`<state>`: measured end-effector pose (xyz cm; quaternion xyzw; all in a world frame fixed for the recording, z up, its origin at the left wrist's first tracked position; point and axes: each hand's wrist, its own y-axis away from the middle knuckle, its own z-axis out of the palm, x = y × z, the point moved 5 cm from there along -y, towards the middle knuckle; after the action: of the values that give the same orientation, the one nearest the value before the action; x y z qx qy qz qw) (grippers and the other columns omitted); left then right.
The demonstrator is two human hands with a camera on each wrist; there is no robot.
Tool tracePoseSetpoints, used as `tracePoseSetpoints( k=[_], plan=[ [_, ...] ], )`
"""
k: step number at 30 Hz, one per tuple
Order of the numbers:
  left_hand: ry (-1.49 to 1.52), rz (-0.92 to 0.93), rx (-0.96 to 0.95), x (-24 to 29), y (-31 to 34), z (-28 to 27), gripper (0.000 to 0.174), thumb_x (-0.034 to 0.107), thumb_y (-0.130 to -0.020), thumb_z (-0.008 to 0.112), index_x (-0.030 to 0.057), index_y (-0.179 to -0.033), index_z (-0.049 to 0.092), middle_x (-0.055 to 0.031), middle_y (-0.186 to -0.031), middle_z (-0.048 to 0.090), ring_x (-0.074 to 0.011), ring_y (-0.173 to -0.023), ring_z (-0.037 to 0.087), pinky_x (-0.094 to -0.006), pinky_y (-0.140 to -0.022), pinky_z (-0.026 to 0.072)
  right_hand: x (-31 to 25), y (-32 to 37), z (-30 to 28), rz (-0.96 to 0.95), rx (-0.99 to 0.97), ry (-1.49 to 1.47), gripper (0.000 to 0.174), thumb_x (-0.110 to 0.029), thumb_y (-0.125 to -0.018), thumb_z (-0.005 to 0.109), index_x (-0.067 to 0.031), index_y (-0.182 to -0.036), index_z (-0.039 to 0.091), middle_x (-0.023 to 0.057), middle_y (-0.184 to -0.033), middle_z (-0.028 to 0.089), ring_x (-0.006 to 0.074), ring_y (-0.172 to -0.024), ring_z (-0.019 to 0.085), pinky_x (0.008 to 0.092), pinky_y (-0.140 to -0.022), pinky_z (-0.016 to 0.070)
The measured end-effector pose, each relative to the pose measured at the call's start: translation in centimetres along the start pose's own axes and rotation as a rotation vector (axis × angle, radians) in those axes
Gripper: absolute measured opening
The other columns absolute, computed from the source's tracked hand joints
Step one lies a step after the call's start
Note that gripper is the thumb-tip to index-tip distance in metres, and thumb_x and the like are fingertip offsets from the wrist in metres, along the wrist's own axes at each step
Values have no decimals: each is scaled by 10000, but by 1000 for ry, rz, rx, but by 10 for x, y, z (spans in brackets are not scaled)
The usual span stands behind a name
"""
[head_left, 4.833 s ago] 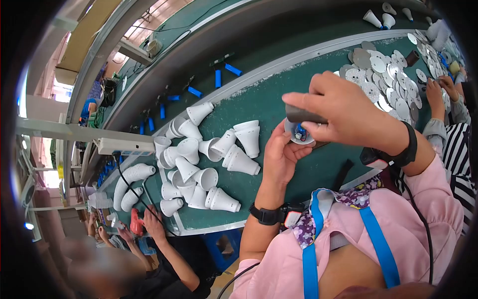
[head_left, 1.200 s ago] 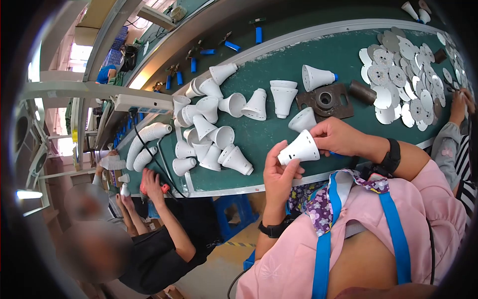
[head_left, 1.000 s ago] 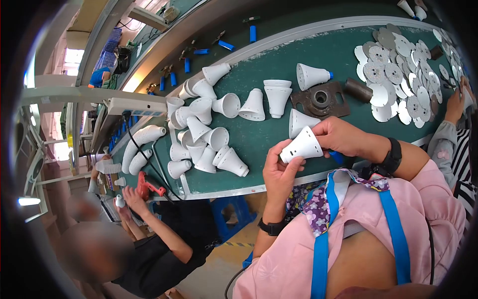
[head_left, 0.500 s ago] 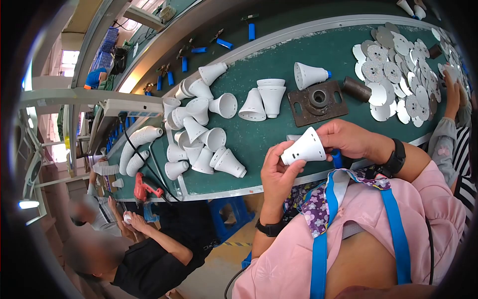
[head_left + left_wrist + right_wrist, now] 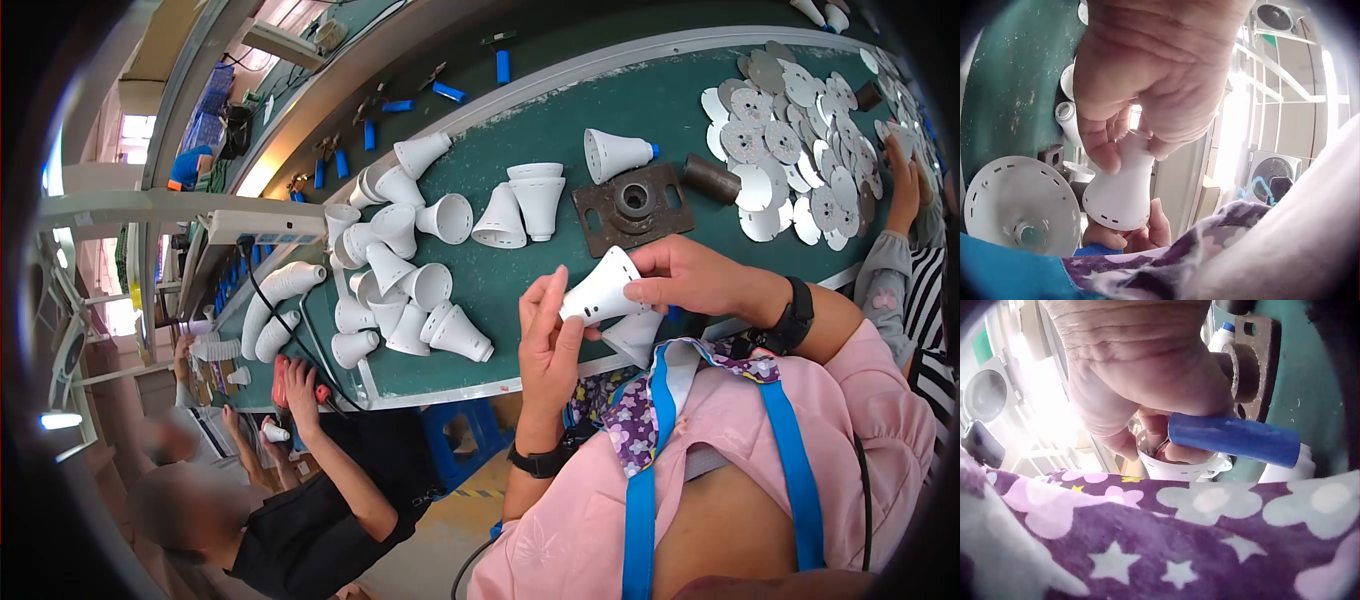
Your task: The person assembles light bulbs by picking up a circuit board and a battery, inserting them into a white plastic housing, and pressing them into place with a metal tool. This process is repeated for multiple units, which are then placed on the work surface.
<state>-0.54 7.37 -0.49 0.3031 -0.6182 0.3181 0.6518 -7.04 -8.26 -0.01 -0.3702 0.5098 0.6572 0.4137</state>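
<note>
A white cone-shaped lamp housing [image 5: 603, 287], slots round its rim, is held tilted between my two hands. My left hand [image 5: 545, 340] pinches its narrow neck; the left wrist view shows fingertips and thumb on either side of that neck [image 5: 1135, 147]. My right hand [image 5: 690, 277] grips the wide end, with fingers inside the rim in the right wrist view. Beside those fingers sits a blue cylinder [image 5: 1232, 439], like a battery, with thin wire near the housing's mouth. Another white housing [image 5: 1022, 206] lies open-mouthed close below, partly covered in the head view.
A dark metal fixture plate [image 5: 592, 232] with a round socket stands beyond my hands, a dark tube [image 5: 712, 178] beside it. Several white housings [image 5: 460, 330] lie leftward; metal discs [image 5: 775, 145] pile up at right. Another person holds a red power tool [image 5: 280, 385] at left.
The dark tube, earlier in my right hand over a housing, now lies on the table. Since half a second ago my left fingers have straightened somewhat and my right thumb has come onto the housing's outside.
</note>
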Motion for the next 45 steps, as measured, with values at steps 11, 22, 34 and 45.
tracePoseSetpoints(
  k=[11,22,34,45],
  plan=[
    [224,-181,167,-19,-7,-4,263,75,-877,493,-71,-1095,480,-105,-1141,474,-150,-785,569,-273,-667,517,-7,-7,1,-379,145,289,221,-160,-822,565,-15,-988,585,39,-808,575,110,-734,526,261,-641,435],
    [484,-203,168,-16,-19,-3,272,121,-884,495,-40,-1104,488,-115,-938,587,-158,-773,583,-279,-695,510,-47,15,-3,-650,701,1561,138,-158,-607,615,-117,-703,526,31,-650,470,183,-648,519,289,-490,421],
    [743,-238,28,-30,-26,10,159,130,-895,488,-3,-981,509,-99,-960,577,-169,-839,585,-297,-752,521,-58,20,-7,-929,536,1117,238,-103,-661,637,-94,-881,547,51,-705,553,225,-630,553,321,-565,458],
    [900,-336,-50,-29,-41,35,192,149,-903,476,22,-1047,485,-107,-969,574,-185,-859,592,-303,-772,516,-70,13,-34,-736,439,935,169,-166,-696,669,-133,-832,575,38,-712,570,238,-698,548,345,-593,427]
  ],
)
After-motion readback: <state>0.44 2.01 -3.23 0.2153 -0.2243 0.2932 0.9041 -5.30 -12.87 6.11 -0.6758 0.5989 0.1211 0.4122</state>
